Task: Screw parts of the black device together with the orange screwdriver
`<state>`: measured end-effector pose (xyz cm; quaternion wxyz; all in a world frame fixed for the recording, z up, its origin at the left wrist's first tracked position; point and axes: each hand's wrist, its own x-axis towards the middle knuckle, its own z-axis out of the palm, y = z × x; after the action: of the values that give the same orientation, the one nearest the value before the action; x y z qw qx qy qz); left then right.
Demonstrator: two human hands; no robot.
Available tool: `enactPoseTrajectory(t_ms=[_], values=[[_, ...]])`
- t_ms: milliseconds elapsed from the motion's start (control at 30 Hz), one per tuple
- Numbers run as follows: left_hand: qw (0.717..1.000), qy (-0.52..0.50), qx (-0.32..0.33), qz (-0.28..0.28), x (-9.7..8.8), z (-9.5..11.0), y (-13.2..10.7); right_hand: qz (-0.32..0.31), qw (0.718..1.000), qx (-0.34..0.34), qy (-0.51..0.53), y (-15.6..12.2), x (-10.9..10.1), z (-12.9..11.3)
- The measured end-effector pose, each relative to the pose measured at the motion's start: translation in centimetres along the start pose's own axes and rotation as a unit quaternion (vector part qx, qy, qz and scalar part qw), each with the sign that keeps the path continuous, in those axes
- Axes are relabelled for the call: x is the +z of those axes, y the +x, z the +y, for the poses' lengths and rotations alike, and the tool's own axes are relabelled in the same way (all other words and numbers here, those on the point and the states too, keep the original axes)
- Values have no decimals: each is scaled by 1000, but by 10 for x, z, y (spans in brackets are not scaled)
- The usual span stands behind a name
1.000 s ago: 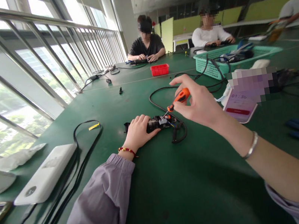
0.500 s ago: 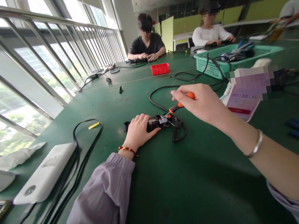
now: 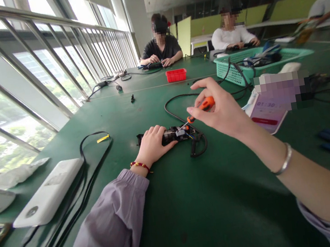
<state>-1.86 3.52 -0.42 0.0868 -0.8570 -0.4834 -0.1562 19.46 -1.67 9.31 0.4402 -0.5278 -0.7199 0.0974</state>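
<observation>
Orange screwdriver (image 3: pixel 202 108), pinched by right hand (image 3: pixel 224 112), slants tip-down-left onto gripped device (image 3: pixel 176 134).

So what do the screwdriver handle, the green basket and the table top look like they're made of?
Screwdriver: the handle looks like orange plastic or rubber with a black collar, matte; the thin shaft looks like bare metal.
Green basket: probably moulded plastic, going by its uniform colour and lattice walls.
Table: a dull green surface with hardly any glare, possibly a mat or laminate; I cannot tell which.

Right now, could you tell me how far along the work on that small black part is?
Midway: the left hand pins the black part on the table; the right hand holds the screwdriver, tip on it. Its wires show bare, so closing up remains.
</observation>
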Motion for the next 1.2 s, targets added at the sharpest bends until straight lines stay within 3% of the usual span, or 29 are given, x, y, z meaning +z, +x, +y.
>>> enactPoseTrajectory(t_ms=[167,333,1200], values=[[1000,4,-2,-3,0,0,0,-7,997,13,-77,-2,-1,-3],[1000,1,0,-1,0,0,-1,-3,1000,-5,-2,-2,2,1],[1000,-6,-1,8,1,-1,0,18,999,18,-24,-4,7,0]])
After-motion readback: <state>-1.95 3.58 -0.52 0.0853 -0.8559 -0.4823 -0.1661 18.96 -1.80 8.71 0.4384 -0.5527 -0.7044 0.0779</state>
